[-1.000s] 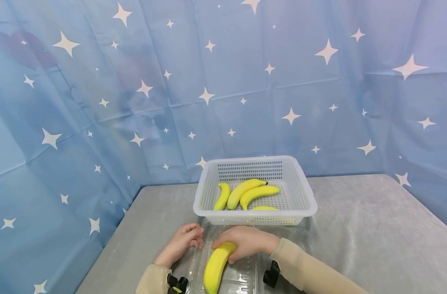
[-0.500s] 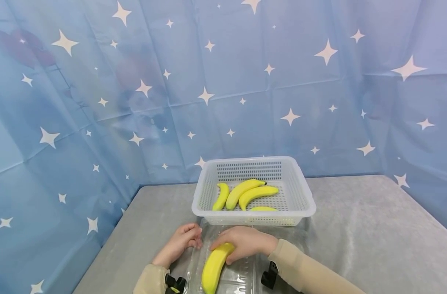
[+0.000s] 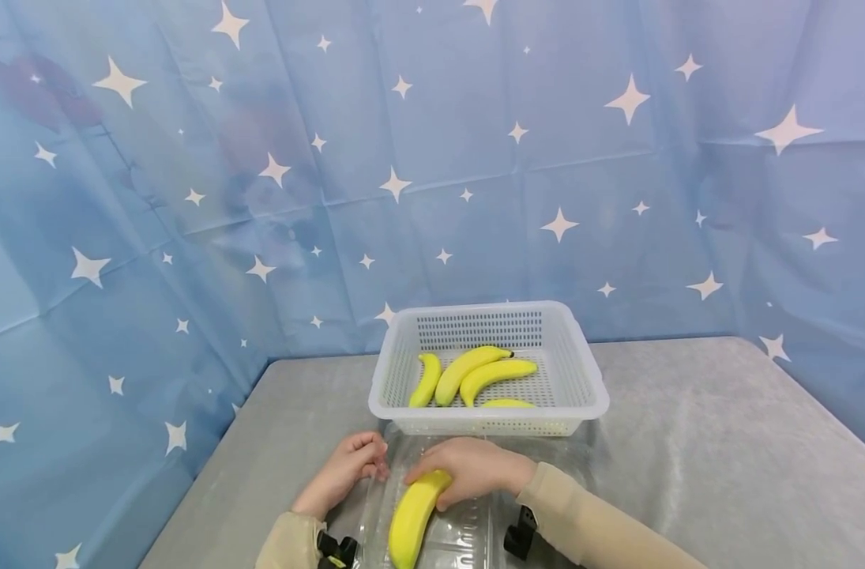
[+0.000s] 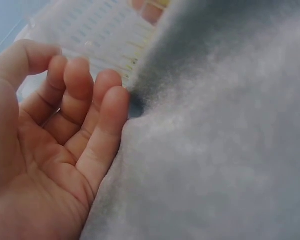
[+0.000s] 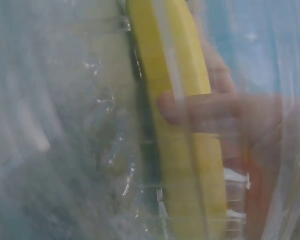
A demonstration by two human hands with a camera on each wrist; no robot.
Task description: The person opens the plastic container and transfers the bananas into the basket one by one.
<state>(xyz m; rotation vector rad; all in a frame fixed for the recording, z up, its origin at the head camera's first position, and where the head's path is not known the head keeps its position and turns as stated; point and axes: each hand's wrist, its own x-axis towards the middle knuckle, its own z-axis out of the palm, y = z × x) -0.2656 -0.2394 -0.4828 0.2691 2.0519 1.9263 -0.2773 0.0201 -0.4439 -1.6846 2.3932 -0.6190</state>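
Note:
A yellow banana [image 3: 418, 518] lies lengthwise in a clear plastic container [image 3: 460, 545] at the front of the table. My right hand [image 3: 471, 470] grips its far end from above; in the right wrist view the thumb [image 5: 200, 107] lies across the banana, seen through the clear plastic wall. My left hand [image 3: 347, 470] is at the container's left edge, its fingers [image 4: 107, 125] loosely bent and the palm in view. Nothing shows in its grasp. Part of the banana's far end is hidden under the right hand.
A white perforated basket [image 3: 489, 412] stands just beyond the container with several bananas [image 3: 471, 375] in it. Grey cloth covers the table [image 3: 695, 450]. A blue star-patterned curtain [image 3: 475, 197] hangs behind and at both sides.
The whole head view has drifted slightly left. Otherwise both hands, the banana and the container keep nearly the same positions.

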